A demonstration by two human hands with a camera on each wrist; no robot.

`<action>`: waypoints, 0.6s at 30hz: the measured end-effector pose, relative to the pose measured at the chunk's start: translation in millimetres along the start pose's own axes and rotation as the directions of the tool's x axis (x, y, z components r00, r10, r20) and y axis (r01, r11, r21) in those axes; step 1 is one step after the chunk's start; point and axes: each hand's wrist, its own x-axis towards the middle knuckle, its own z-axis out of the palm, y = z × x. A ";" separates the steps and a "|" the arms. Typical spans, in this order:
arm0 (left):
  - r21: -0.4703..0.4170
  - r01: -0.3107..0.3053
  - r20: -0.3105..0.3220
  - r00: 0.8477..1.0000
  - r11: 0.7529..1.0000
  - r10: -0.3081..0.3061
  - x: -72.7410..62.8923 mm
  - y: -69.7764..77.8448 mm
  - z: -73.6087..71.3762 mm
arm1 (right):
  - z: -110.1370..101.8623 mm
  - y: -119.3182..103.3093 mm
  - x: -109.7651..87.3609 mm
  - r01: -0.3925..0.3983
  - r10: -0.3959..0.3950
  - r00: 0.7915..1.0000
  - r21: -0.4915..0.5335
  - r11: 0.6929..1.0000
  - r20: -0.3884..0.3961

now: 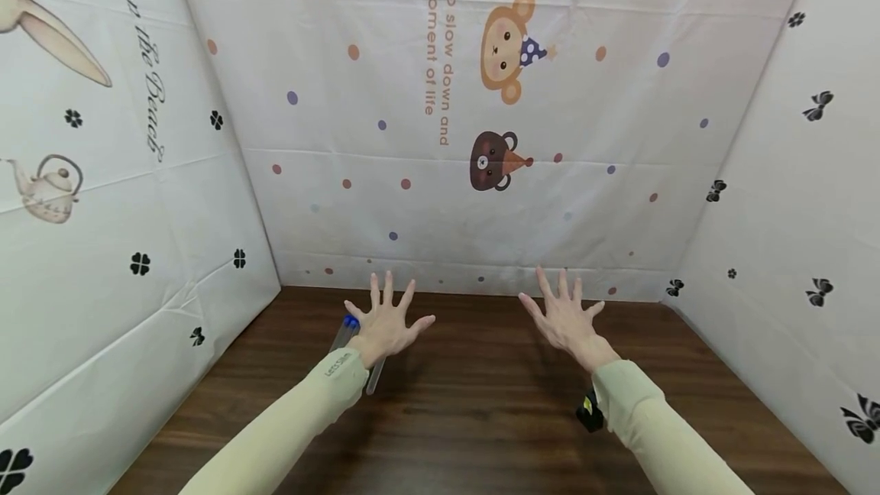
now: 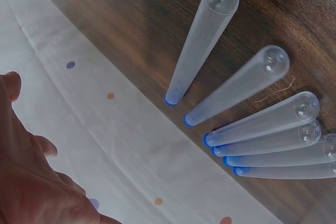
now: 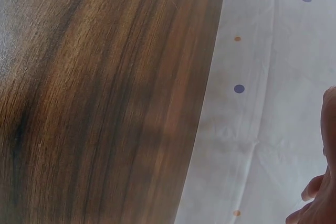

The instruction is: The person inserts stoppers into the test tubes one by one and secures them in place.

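Observation:
Several clear test tubes (image 2: 239, 85) with blue caps lie on the brown wooden table (image 1: 467, 403), fanned out in the left wrist view. My left hand (image 1: 385, 327) is held over them with its fingers spread, holding nothing and hiding most of them in the head view. Past its wrist, the rounded end of one test tube (image 1: 375, 376) shows. My right hand (image 1: 567, 323) is also stretched forward, fingers spread and nothing in it, above the table's right half. Only part of each hand enters its own wrist view.
A white back wall sheet (image 1: 440, 212) with dots and printed animals rises behind the table. White patterned sheets stand along the left side (image 1: 124, 289) and the right side (image 1: 791, 250). A small black device (image 1: 590, 412) is at my right wrist.

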 end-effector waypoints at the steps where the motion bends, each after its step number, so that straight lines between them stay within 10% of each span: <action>1: -0.002 0.000 0.000 1.000 1.000 0.000 -0.4 -0.1 0.1 | 0.4 0.0 -0.4 0.000 0.000 1.000 0.000 1.000 0.002; 18: -0.030 0.009 0.000 1.000 1.000 -0.009 -1.6 -0.5 -3.7 | 1.3 -3.8 0.3 -0.002 0.002 1.000 -0.021 1.000 -0.004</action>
